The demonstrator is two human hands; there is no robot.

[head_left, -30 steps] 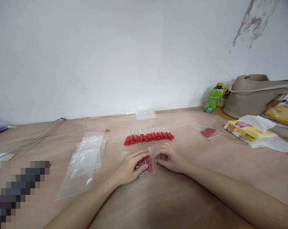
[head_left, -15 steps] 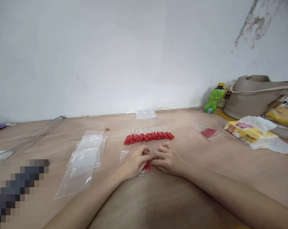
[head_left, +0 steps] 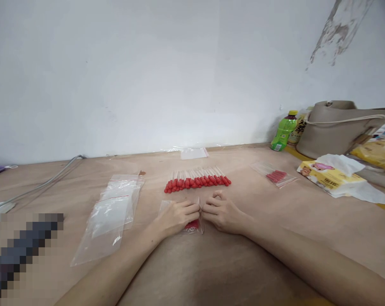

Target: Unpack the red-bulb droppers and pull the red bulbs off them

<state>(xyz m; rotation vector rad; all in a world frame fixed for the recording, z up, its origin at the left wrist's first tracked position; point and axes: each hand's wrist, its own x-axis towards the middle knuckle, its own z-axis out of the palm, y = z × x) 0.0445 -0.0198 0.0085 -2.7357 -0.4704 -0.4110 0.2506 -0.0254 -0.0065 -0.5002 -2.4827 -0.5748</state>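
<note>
Baggie (head_left: 191, 227) sits on our table (head_left: 167, 276), just this side of the red-tipped sticks (head_left: 197, 182); our left grip (head_left: 179, 216) and right grip (head_left: 221, 213) both pinch its edge, so we'd keep it flat and taut imo.

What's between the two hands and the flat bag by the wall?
In the head view, a row of red-tipped sticks, lying on the table.

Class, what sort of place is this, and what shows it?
Probably a makeshift worktable against a wall: clear zip bags and a row of red-tipped sticks share it with everyday items like a green bottle.
</note>
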